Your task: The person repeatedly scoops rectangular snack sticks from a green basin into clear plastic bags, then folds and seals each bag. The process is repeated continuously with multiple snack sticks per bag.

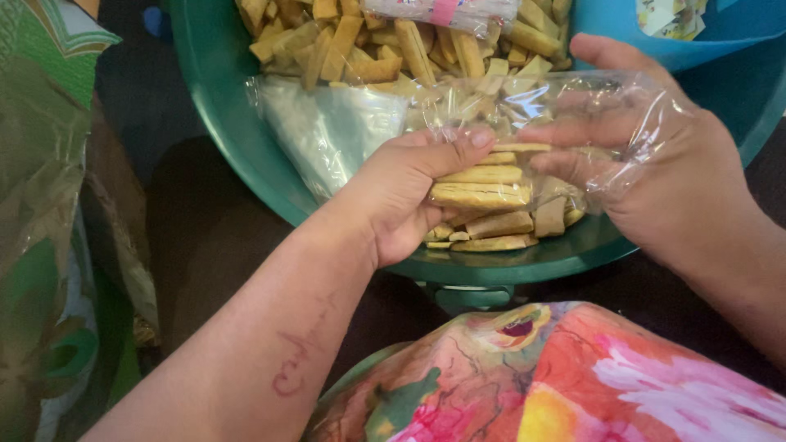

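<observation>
A: Report finger state, left hand first.

B: My left fingers [409, 233] are curled tight under a stack of yellow snack sticks [483, 187], with the thumb pressed on top near the bag's mouth. My left hand [401, 196] holds the stack through the clear plastic bag [573, 123].

A: Right hand?

B: My right hand [655, 164] is beside the stack, its fingers extended and slightly spread, lying against the plastic film. The fingertips touch the sticks' right ends. Whether the fingers are inside the bag or behind the film, I cannot tell.

A: Location of the sticks?

B: The sticks lie flat, piled one over another, between my two hands, within the clear bag. Both rest just above the near rim of a large green basin [221, 106].

A: Contents of the basin?

B: Loose yellow sticks [352, 41] of the same kind, heaped at the far side. A flat pile of empty clear bags [327, 131] lies on the basin's left wall. A filled, sealed packet [442, 12] sits on the heap.

A: Surroundings?

B: A blue container [720, 33] touches the basin at upper right. A bright floral cloth [573, 376] covers my lap below.
</observation>
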